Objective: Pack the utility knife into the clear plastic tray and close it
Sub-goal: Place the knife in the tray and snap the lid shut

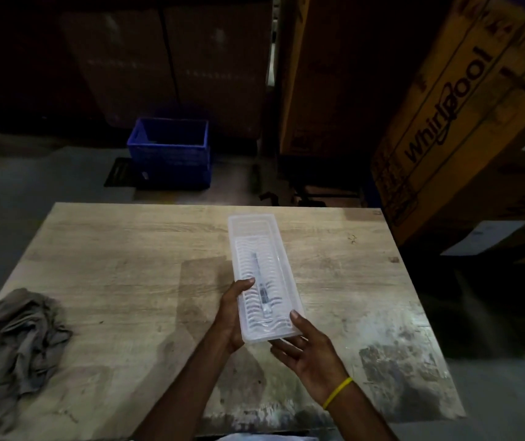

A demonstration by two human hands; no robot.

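Hands (pixel 232 313) (pixel 310 348) gripping tray (pixel 256 240), lengthwise away.

a: utility knife (pixel 260 283) only a dark blur through the ribbed clear plastic tray (pixel 264 275), blade end not readable. can't tell if the lid is snapped shut.
b: left hand (pixel 231 316)?
a: its fingers go under the tray, hidden. right hand (pixel 307 346) palm partly behind the tray's near corner. both forearms cut by the bottom edge.
b: background?
a: too dark. blue crate (pixel 169 148) inside is unreadable, cardboard box (pixel 455 116) cut off top and right, small print blurred. grey cloth (pixel 9 351) runs off the left edge. table (pixel 111 281) near edge cropped too.
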